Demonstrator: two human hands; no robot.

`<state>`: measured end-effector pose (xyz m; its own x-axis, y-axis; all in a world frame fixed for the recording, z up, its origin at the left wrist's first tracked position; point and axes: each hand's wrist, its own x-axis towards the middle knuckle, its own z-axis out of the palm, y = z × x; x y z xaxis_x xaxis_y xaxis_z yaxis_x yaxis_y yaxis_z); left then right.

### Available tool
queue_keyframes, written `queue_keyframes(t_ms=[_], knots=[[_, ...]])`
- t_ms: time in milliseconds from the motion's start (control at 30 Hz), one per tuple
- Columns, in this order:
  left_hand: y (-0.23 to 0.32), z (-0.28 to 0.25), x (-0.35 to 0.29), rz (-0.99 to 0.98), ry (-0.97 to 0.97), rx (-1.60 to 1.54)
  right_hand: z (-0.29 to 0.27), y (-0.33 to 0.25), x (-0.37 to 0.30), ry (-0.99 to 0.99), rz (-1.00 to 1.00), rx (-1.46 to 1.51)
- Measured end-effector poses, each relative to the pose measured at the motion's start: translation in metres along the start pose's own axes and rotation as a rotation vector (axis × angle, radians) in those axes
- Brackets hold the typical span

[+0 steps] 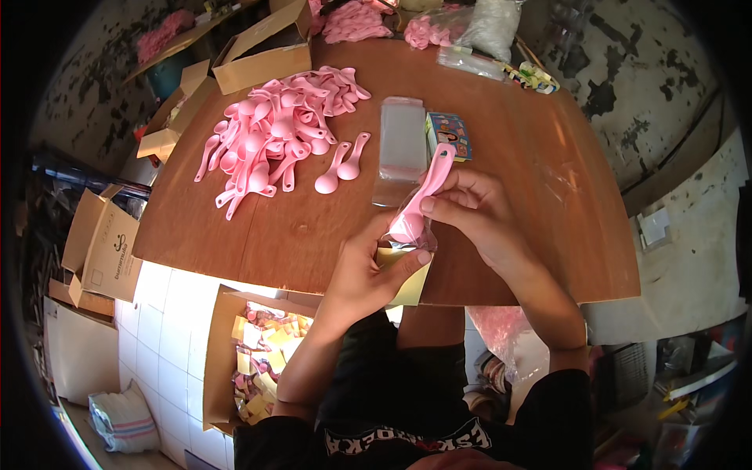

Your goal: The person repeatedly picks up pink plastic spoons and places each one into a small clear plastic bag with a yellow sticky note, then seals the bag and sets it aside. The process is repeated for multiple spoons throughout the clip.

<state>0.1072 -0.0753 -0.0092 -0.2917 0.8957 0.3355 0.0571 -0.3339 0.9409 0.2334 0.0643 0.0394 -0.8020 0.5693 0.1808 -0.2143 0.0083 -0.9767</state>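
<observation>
In my right hand I pinch the handle of a pink plastic spoon, its bowl pointing down toward me. The bowl end sits in the mouth of a small clear plastic bag. My left hand grips that bag from the left, thumb across its front. A yellow card shows below the thumb; whether it lies inside the bag I cannot tell. Just beyond my hands are a stack of clear bags and a small colourful box. To the left, two loose spoons lie beside a large pink spoon heap.
The brown wooden table has a curved-looking near edge. An open cardboard box stands at its far left; pink items in bags lie at the back. Below the near edge, a carton holds many small packets with yellow cards.
</observation>
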Motion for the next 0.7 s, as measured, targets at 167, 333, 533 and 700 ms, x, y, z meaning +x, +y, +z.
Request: queue_keyframes(t_ms=[167,333,533,700], knots=[[0.002,-0.001,-0.001,0.026,0.011,-0.008,0.006,0.002,-0.004,-0.074,-0.157,-0.251],[0.004,-0.008,-0.003,0.014,-0.049,0.015,0.014,-0.029,-0.003,0.078,-0.229,-0.137],[0.009,-0.008,-0.005,0.045,0.008,-0.016,0.015,-0.024,0.000,0.035,-0.494,-0.582],[0.019,-0.006,0.000,-0.039,-0.012,-0.094,0.023,-0.020,-0.008,-0.059,-0.221,-0.325]])
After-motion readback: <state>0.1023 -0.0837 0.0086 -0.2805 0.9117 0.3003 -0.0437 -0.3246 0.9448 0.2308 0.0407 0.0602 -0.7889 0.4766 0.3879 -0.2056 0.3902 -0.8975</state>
